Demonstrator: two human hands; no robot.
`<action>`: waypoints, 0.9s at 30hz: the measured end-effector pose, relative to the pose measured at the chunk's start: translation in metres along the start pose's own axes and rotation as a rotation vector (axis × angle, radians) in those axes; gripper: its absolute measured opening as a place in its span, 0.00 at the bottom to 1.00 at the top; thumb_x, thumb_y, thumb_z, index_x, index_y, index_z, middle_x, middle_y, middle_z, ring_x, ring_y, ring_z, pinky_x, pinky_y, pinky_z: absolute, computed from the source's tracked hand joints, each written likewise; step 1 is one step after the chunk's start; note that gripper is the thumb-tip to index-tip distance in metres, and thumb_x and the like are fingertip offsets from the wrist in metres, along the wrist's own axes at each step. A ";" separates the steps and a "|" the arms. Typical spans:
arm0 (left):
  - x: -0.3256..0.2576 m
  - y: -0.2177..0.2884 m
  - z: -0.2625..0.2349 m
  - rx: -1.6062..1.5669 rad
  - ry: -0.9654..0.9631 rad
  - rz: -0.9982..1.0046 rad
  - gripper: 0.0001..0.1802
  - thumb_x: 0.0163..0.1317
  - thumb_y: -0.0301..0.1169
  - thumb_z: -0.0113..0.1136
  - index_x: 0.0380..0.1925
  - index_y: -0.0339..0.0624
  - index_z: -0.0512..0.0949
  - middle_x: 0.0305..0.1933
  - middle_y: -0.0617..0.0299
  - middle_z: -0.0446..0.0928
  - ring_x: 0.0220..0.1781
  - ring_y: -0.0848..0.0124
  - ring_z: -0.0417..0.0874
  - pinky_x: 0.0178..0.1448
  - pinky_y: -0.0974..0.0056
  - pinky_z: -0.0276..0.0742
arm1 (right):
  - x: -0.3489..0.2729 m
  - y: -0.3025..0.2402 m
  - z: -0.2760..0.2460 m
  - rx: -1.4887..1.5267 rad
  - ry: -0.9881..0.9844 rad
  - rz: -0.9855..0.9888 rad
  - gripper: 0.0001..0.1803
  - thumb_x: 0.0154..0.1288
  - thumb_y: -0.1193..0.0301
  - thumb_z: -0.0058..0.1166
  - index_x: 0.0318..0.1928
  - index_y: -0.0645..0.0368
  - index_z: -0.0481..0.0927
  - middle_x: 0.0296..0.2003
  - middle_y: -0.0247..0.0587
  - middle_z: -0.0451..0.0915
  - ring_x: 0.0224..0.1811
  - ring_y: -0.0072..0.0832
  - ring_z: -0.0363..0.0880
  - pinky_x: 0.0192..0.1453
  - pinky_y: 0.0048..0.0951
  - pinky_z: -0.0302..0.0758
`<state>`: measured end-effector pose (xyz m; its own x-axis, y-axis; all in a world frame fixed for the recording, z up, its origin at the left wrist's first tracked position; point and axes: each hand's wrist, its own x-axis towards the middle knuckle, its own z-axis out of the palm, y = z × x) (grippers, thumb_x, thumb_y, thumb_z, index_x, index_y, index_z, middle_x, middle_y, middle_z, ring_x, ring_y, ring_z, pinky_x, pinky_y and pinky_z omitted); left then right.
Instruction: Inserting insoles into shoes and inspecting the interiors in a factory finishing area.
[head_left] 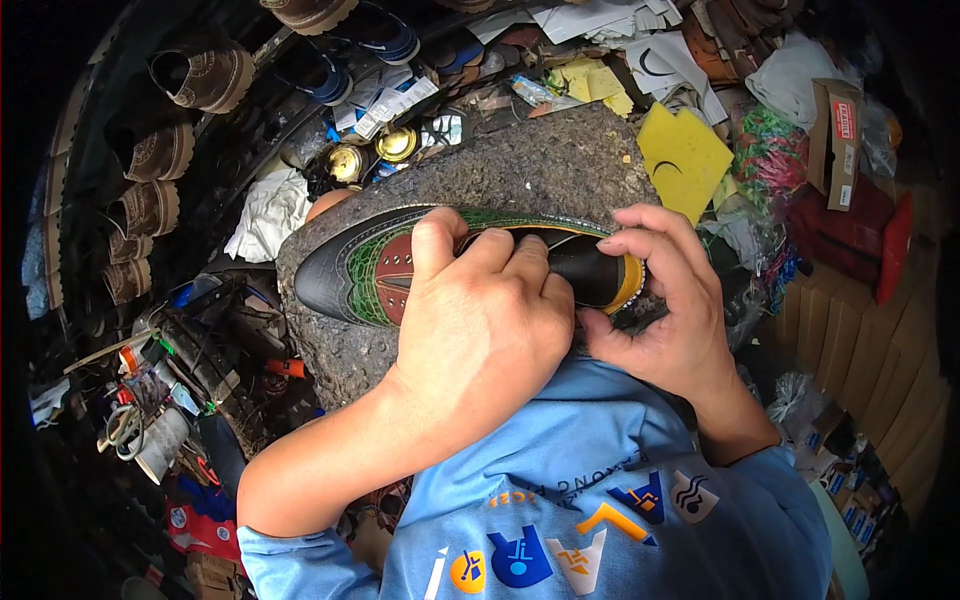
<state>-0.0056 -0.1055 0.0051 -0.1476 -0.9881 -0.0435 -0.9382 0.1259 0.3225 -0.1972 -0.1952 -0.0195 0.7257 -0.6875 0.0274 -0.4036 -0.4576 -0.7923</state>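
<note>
A dress shoe (322, 272) lies on its sole with its toe to the left. It has a black toe, a green scaly-textured panel, a maroon eyelet panel and a yellow-edged heel. My left hand (490, 310) is closed over its middle, fingers hooked over the edge of the opening and partly hidden inside. At the heel end curls my right hand (675, 310), thumb and fingers on either side of the heel, with fingertips at the rim. Under the shoe is a large dark, rough block (570, 150). No laces show in the eyelets.
Brown shoes (205, 75) line a rack at the upper left. Small open tins (396, 144) and crumpled white paper (270, 212) sit beyond the block. Yellow sheets (683, 158) lie at the right. Scissors (124, 428) and other tools crowd the left side. A cardboard box (834, 145) stands far right.
</note>
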 end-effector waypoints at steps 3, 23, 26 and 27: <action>0.002 -0.001 0.005 0.000 0.026 0.004 0.07 0.50 0.33 0.64 0.27 0.43 0.84 0.40 0.61 0.84 0.42 0.65 0.81 0.58 0.48 0.67 | 0.000 0.001 0.001 0.019 0.005 0.014 0.33 0.42 0.74 0.77 0.53 0.61 0.78 0.55 0.53 0.76 0.54 0.51 0.81 0.57 0.43 0.81; -0.002 0.013 0.009 0.096 0.029 -0.049 0.08 0.56 0.32 0.59 0.29 0.42 0.84 0.43 0.57 0.85 0.47 0.63 0.82 0.63 0.41 0.65 | 0.023 -0.008 -0.008 -0.561 -0.323 -0.271 0.13 0.69 0.68 0.60 0.33 0.66 0.89 0.47 0.42 0.76 0.47 0.39 0.79 0.42 0.35 0.86; -0.010 0.021 0.015 0.208 0.128 -0.068 0.06 0.55 0.32 0.59 0.27 0.42 0.82 0.40 0.58 0.83 0.44 0.65 0.81 0.64 0.37 0.65 | 0.021 -0.007 -0.007 -0.534 -0.281 -0.291 0.13 0.67 0.69 0.61 0.29 0.66 0.88 0.44 0.41 0.76 0.45 0.39 0.80 0.40 0.36 0.86; -0.012 0.022 0.016 0.211 0.126 -0.066 0.06 0.55 0.32 0.59 0.27 0.42 0.82 0.40 0.58 0.83 0.44 0.65 0.81 0.64 0.37 0.65 | 0.021 -0.009 -0.008 -0.542 -0.337 -0.256 0.09 0.64 0.70 0.62 0.38 0.63 0.90 0.50 0.44 0.77 0.47 0.40 0.79 0.45 0.36 0.84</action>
<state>-0.0292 -0.0899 -0.0021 -0.0562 -0.9963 0.0644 -0.9910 0.0635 0.1180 -0.1824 -0.2103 -0.0072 0.9338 -0.3469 -0.0876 -0.3540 -0.8603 -0.3669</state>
